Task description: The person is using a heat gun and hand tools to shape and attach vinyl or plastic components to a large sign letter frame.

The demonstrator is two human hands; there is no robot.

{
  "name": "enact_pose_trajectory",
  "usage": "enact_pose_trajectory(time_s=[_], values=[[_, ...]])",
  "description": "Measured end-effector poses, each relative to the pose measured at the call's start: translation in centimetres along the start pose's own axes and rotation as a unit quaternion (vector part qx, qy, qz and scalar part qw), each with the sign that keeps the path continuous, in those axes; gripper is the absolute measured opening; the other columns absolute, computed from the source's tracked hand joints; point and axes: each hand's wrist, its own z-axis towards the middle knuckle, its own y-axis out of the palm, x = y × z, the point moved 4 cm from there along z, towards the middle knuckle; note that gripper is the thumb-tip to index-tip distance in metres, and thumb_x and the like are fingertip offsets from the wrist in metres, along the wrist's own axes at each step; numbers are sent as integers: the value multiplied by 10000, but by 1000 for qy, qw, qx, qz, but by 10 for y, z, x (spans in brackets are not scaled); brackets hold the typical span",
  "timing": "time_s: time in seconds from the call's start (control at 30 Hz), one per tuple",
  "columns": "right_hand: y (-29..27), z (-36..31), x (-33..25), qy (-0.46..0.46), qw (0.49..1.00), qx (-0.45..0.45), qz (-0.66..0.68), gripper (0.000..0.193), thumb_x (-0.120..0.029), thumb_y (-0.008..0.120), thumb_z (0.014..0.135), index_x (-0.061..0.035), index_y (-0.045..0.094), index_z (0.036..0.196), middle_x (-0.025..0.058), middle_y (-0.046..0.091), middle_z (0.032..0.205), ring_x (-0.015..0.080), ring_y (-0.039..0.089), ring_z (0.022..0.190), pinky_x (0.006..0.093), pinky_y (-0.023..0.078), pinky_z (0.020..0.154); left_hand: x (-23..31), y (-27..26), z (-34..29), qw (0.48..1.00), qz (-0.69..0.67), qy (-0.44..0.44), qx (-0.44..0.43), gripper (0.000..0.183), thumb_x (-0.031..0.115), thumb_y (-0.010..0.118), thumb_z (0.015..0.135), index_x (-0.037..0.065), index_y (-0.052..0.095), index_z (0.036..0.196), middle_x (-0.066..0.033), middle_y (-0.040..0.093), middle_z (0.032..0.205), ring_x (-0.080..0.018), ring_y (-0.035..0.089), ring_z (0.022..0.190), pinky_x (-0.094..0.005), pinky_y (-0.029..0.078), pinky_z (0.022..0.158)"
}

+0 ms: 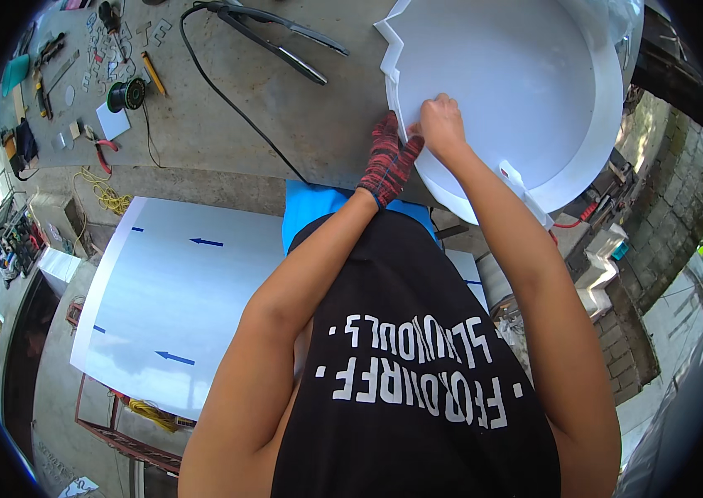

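Observation:
A large white round shell, like a shallow tray [526, 91], lies on the bench with a raised rim that zigzags at its upper left. My left hand [390, 162], in a red and black knitted glove, grips the near left part of this rim, thumb toward the inside and fingers outside. Just inside the rim, my bare right hand [440, 126] is closed, its fingertips bent down against the wall; what they hold is hidden. To the left, a black hair straightener [276, 41] lies with its plates apart, its cord running down to the bench edge.
Left on the grey bench [227, 141] are a wire spool [125, 95], a yellow cutter [153, 73], red-handled pliers [105, 155] and several cut-out letters. A small white tool [513, 176] rests on the shell's near rim. Below stands a white panel with blue arrows [177, 290].

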Motion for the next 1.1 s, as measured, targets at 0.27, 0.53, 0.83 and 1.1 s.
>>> enact_pose_trajectory(time_s=[0.27,0.53,0.83,1.1], values=[[-4,2,4,-14,999,15,31,433,-323,926,641,23,784,857,216,680,988,372,653,997,452,558,866,12,10,-3,977,211,-13,-23,979,343,718,906,-91,164,1588,-367,274,1572,-504,306,1466,-518,277,1233],[-1,-1,4,-11,999,22,37,435,-326,927,644,32,760,829,219,665,971,367,660,970,445,567,853,19,11,-7,976,218,11,-14,892,120,641,858,-64,174,1596,-349,297,1551,-508,320,1444,-509,280,1230],[-6,-1,1,-4,999,-2,52,370,-260,906,681,26,778,878,214,668,1011,362,644,1018,438,550,871,13,8,-8,983,182,-22,-28,870,117,635,842,-59,207,1579,-331,327,1522,-504,304,1443,-507,283,1225],[-12,2,5,-7,997,-42,61,415,-262,905,714,9,745,983,196,666,1025,367,651,1042,456,557,892,32,-2,7,981,177,-77,8,765,134,651,848,-31,339,1527,-305,417,1463,-472,399,1384,-504,322,1199]])
